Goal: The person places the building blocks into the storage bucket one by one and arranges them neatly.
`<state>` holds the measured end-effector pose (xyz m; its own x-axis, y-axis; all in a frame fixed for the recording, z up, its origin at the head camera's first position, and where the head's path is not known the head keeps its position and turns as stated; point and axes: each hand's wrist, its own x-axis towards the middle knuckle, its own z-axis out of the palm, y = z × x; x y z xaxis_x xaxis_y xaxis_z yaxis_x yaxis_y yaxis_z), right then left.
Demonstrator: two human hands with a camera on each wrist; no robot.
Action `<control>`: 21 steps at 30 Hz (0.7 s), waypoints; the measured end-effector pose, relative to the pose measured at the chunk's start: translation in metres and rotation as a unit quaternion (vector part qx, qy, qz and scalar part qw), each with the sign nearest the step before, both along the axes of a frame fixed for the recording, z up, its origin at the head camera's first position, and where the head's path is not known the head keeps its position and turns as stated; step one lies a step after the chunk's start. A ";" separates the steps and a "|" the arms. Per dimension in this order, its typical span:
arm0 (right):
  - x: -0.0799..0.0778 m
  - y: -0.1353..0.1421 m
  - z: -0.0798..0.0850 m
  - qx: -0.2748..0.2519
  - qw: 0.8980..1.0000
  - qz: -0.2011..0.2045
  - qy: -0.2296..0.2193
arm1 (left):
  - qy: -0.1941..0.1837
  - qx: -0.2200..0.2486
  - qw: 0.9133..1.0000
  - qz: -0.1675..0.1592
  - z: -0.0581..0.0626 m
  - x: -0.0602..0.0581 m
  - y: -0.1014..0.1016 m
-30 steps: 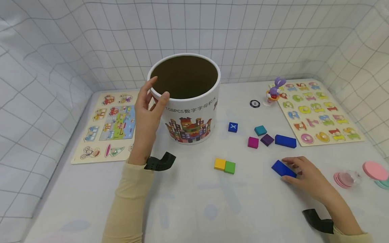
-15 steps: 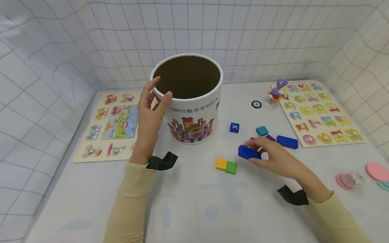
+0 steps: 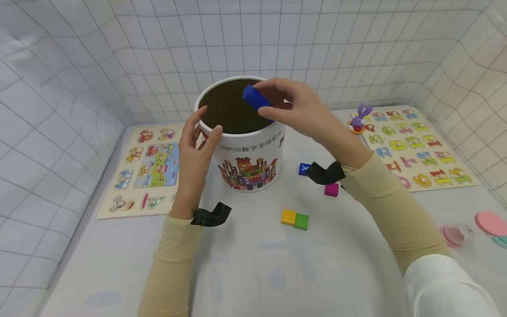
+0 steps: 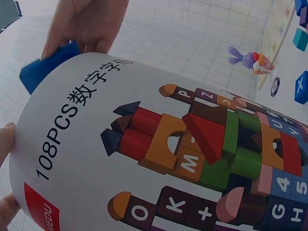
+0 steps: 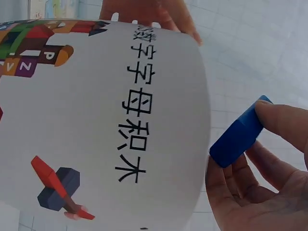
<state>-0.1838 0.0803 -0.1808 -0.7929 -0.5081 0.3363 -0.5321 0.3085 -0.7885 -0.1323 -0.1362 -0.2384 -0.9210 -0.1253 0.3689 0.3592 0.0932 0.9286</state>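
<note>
A white bucket printed with a block castle stands upright at the centre of the head view. My left hand holds its left side, fingertips and thumb at the rim. Over the right part of the bucket's mouth, my right hand pinches a long blue block between thumb and fingers. The right wrist view shows the blue block tilted, just beyond the rim. In the left wrist view the near wall hides part of the block. The bucket's inside is dark.
Yellow and green blocks lie side by side. A blue X cube and magenta cube are nearby, partly under the right arm. Puzzle boards lie left and right; a purple rabbit figure stands at right.
My right hand has lifted the blue block from the table at right and carried it left and up to the bucket's mouth. The left hand has stayed at the rim.
</note>
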 end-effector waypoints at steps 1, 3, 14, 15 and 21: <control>-0.006 -0.005 0.002 0.010 1.000 -0.001 -0.011 | -0.002 -0.001 1.000 0.001 0.000 0.000 0.000; -0.018 -0.014 0.003 0.031 0.999 -0.005 -0.026 | -0.004 -0.001 1.000 0.002 0.000 0.001 0.000; -0.012 0.013 -0.009 -0.073 0.995 -0.070 -0.023 | 0.009 0.006 1.000 -0.010 0.000 0.000 -0.001; -0.009 0.024 -0.016 -0.077 0.994 -0.079 -0.021 | 0.010 0.005 1.000 -0.011 0.000 0.001 -0.001; 0.024 0.099 -0.072 -0.010 0.989 -0.140 -0.054 | 0.008 0.009 1.000 -0.014 0.002 0.002 0.000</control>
<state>-0.1595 0.1790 -0.2525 -0.9334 -0.2574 0.2501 -0.3406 0.4161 -0.8431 -0.1300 -0.1363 -0.2364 -0.9182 -0.1061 0.3817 0.3765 0.0663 0.9240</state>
